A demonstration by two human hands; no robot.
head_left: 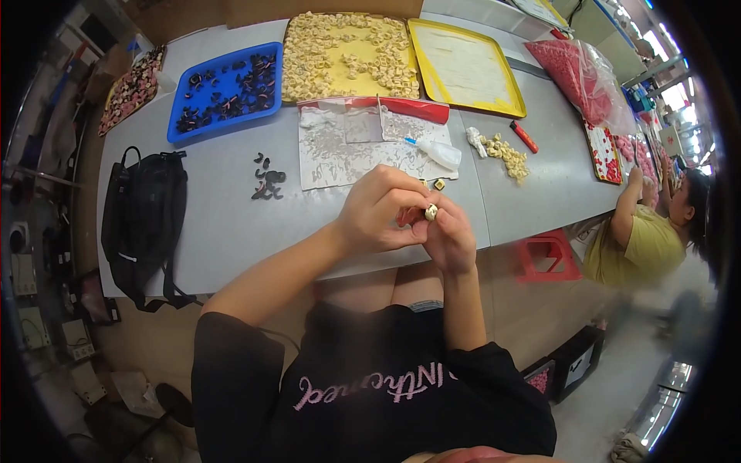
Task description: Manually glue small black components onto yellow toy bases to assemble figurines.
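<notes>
Over the table's front edge my two hands meet, fingertips pinched together. My left hand [382, 208] and my right hand [451, 235] are both closed on a small cream-and-black piece [431, 212], partly hidden by the fingers. Just beyond them lies another small dark piece with a pale yellow top [439, 184]. A white squeeze bottle with a blue tip [441, 155] rests on a smeared white sheet [324, 166]. Loose black curved pieces [268, 185] lie left of the sheet, and a heap of small cream pieces [509, 160] is to its right.
At the back stand a blue tray [177, 127] of black pieces, a yellow tray [347, 58] of cream pieces and another yellow-rimmed tray [521, 104]. A black bag [147, 224] lies left; a red cylinder [524, 136] and a bag of red pieces [579, 77] lie right. A co-worker [641, 239] sits at right.
</notes>
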